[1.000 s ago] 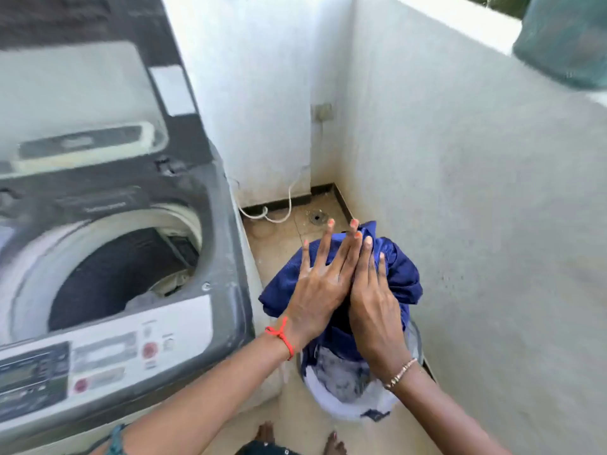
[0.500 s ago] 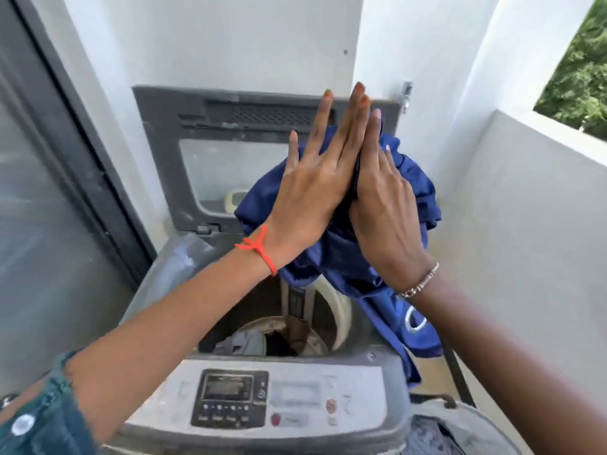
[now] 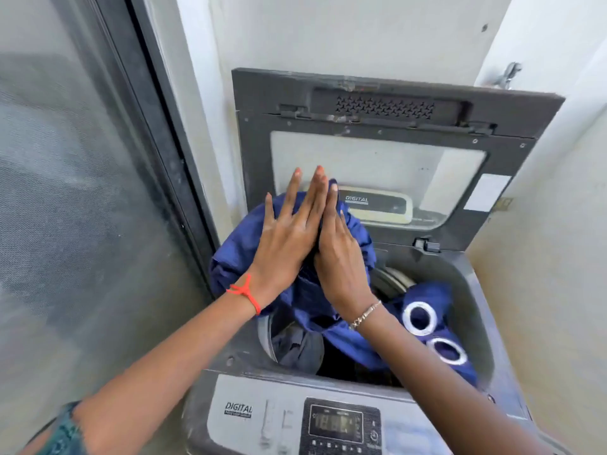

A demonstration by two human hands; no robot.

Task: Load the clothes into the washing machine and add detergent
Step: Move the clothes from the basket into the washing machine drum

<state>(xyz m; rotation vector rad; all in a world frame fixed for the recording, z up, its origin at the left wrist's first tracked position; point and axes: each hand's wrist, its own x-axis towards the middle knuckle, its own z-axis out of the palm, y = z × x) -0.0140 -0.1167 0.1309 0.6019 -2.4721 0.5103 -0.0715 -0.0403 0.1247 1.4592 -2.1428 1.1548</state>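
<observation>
A dark blue curtain (image 3: 348, 333) with silver eyelet rings hangs bunched over the open drum of the grey top-loading washing machine (image 3: 473, 290). My left hand (image 3: 289, 234) and my right hand (image 3: 338, 261) press flat against the bundle from both sides, fingers straight, holding it between them above the drum's back left. The curtain's lower end with two rings lies on the machine's right rim. A dark garment (image 3: 299, 349) sits inside the drum. No detergent is in view.
The machine's lid (image 3: 394, 106) stands upright against the white wall. The control panel (image 3: 341, 425) is at the front. A dark-framed screen door (image 3: 82, 192) runs along the left. A tap (image 3: 507, 75) is on the wall at the upper right.
The blue curtain has come down from in front of the lid to the drum opening, and its trailing end now rests on the right rim. My view has tilted downward.
</observation>
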